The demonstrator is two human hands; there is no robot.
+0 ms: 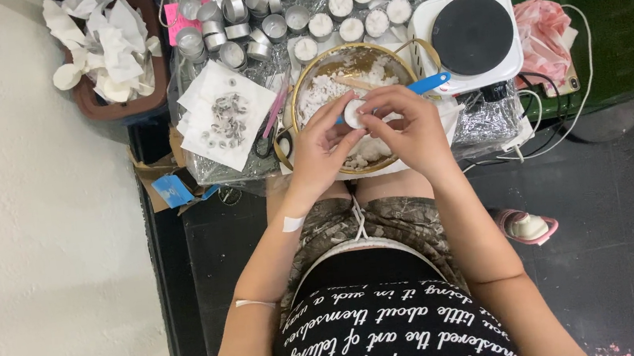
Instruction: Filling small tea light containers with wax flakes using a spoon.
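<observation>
Only one cam here, head-worn, so no 2nd view to share w/ it. It looks almost straight down from above the person's own body: torso and lap fill the bottom of the pic, arms run up to the middle. The two-hand grip, left hand (322, 148) and right hand (412, 130), sits about centre, slightly high. Fairly near: forearms fully in shot. Past the grip, the far edge of the desk (495, 116) gets cut off at the top. Left of the grip, a pale wall strip; right of it, dark floor (623, 248). Cam faces away from the body, toward the desk.
</observation>
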